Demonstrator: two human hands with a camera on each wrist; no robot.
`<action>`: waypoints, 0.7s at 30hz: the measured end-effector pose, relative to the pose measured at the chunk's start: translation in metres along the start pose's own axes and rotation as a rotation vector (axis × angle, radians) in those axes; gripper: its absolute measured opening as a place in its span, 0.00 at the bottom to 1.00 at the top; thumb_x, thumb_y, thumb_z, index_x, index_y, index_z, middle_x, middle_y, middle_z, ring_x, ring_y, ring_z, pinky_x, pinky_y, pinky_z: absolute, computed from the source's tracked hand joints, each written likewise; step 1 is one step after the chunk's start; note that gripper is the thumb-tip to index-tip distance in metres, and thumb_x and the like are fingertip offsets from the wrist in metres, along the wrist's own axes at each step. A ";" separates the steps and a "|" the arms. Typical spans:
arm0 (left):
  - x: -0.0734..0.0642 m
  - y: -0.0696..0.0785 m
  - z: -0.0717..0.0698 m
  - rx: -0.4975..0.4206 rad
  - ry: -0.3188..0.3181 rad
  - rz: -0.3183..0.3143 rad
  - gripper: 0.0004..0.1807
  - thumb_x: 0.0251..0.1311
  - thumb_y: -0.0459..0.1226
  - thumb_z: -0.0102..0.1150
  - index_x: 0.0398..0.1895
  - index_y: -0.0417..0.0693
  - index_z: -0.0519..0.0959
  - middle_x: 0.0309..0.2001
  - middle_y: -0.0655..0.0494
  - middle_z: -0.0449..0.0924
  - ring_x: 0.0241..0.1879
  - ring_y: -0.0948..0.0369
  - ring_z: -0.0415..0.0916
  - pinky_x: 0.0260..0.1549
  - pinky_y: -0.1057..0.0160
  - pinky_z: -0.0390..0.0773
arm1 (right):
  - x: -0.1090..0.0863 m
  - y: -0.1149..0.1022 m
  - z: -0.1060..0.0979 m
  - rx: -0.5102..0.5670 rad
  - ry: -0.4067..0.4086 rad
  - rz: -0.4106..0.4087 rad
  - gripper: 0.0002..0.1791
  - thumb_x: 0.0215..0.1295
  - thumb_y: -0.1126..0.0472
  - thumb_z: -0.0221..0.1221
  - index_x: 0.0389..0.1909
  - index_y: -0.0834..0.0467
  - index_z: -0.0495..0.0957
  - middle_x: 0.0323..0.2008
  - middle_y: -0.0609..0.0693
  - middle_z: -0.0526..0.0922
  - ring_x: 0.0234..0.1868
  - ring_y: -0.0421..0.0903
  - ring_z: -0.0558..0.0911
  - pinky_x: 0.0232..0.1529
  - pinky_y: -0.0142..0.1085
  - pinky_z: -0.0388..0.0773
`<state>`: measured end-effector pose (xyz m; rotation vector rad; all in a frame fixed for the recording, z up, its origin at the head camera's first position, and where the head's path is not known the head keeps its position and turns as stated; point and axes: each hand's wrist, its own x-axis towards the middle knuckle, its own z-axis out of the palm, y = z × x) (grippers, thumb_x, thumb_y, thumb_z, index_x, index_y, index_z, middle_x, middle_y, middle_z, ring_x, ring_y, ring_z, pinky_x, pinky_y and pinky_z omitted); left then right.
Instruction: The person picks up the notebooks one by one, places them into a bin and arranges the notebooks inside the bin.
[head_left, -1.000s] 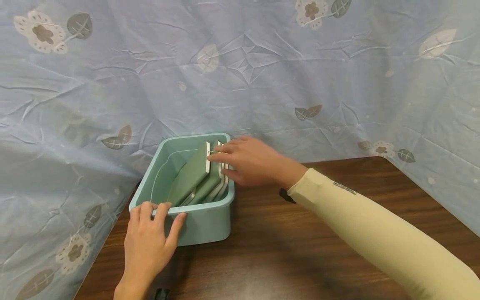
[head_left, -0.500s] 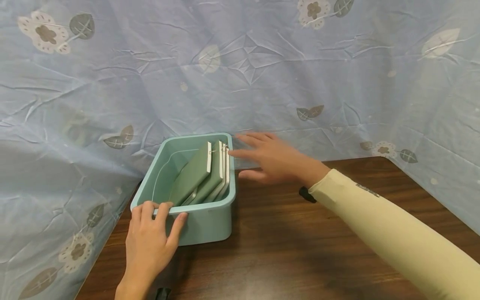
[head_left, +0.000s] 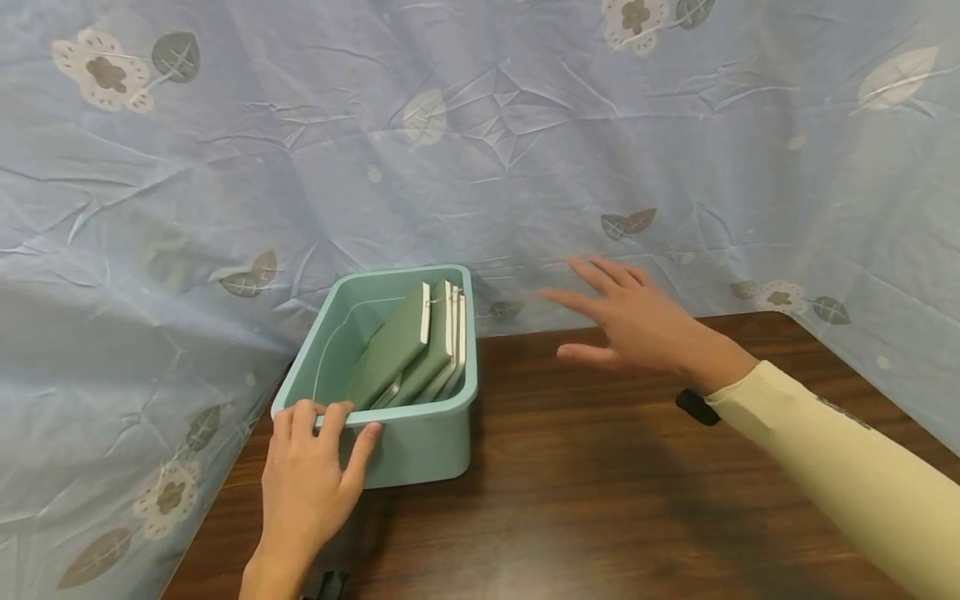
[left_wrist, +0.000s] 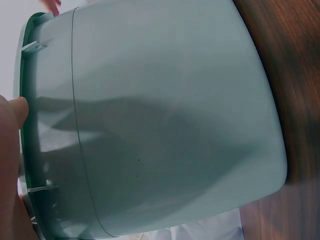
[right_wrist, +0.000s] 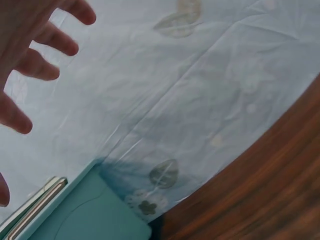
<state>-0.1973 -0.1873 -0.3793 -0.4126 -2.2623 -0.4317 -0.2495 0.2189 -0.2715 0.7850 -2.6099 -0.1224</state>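
Observation:
A light teal plastic bin [head_left: 420, 446] stands on the left part of the table. Several green-covered notebooks [head_left: 390, 346] with white page edges lean inside it, stacked toward its right wall. My left hand [head_left: 307, 483] holds the bin's near rim at the left corner, fingers hooked over the edge and thumb on the outer side. In the left wrist view the bin's outer wall [left_wrist: 165, 120] fills most of the picture. My right hand [head_left: 637, 321] hovers over the table to the right of the bin, fingers spread, holding nothing. The right wrist view shows its spread fingers [right_wrist: 57, 42] apart from the bin.
A dark wood-grain table [head_left: 570, 467] lies under the bin. Behind and beside it hangs a bluish-grey floral cloth [head_left: 495, 192]. A black wrist strap piece [head_left: 697, 407] shows under the right wrist, by the pale yellow sleeve [head_left: 817, 467].
My right hand has left the notebooks' edges and moved right, out over the table, its fingers spreading. The left hand stays on the bin's rim, and the notebooks remain leaning inside.

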 end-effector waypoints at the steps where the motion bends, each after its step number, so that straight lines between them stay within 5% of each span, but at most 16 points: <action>1: 0.000 -0.001 0.000 0.002 0.000 0.000 0.21 0.62 0.52 0.61 0.45 0.44 0.79 0.39 0.44 0.69 0.45 0.43 0.65 0.40 0.45 0.70 | -0.005 0.003 0.000 -0.002 -0.007 0.027 0.43 0.60 0.24 0.51 0.75 0.31 0.53 0.78 0.54 0.51 0.77 0.59 0.55 0.71 0.62 0.54; 17: 0.004 -0.006 -0.003 0.026 -0.023 0.052 0.21 0.62 0.52 0.61 0.46 0.44 0.79 0.37 0.44 0.69 0.43 0.43 0.67 0.45 0.43 0.67 | -0.078 0.039 0.006 0.018 -0.062 0.240 0.44 0.61 0.27 0.54 0.76 0.33 0.52 0.78 0.56 0.50 0.75 0.65 0.55 0.66 0.66 0.58; 21: 0.007 -0.005 -0.006 0.070 -0.058 0.058 0.23 0.63 0.54 0.58 0.49 0.46 0.79 0.39 0.43 0.72 0.45 0.41 0.68 0.55 0.36 0.63 | -0.087 0.041 0.005 -0.004 -0.064 0.253 0.44 0.61 0.27 0.54 0.76 0.34 0.53 0.78 0.57 0.51 0.75 0.66 0.56 0.65 0.67 0.58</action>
